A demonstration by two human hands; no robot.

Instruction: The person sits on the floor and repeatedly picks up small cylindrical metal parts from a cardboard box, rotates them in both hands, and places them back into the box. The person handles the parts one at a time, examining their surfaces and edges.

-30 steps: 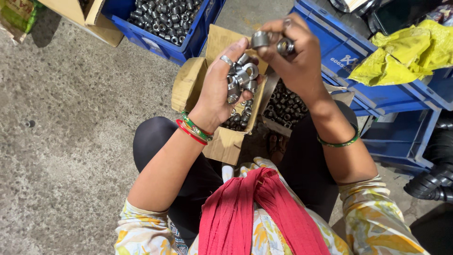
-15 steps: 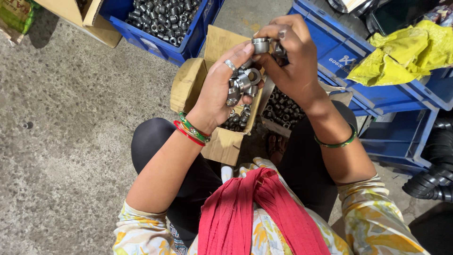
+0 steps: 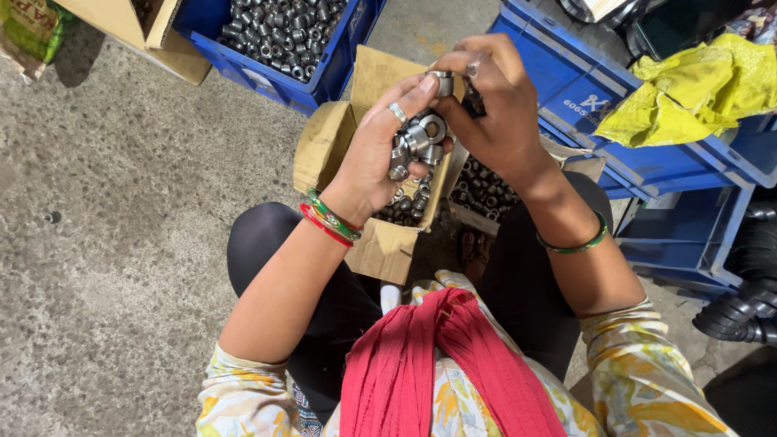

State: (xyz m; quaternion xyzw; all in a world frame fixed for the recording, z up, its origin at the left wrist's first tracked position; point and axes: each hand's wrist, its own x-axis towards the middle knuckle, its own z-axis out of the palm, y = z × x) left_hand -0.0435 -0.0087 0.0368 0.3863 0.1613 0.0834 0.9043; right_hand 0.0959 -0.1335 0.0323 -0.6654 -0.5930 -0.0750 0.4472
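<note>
Right hand (image 3: 495, 113): its palm faces away, so whatever its curled fingers pinch stays hidden.
Cardboard box (image 3: 324, 146): both hands cover most of its contents.
Blue crate (image 3: 324, 77), 12 o'clock: cut by the top edge.
Black ribbed hose (image 3: 740, 311), 3 o'clock: runs off frame.
Yellow cloth (image 3: 696, 89): conceals the bin beneath.

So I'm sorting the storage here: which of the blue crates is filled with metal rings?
The blue crate at the top, left of the hands: it is heaped with metal rings. The blue crate on the right holds yellow cloth instead.
</note>
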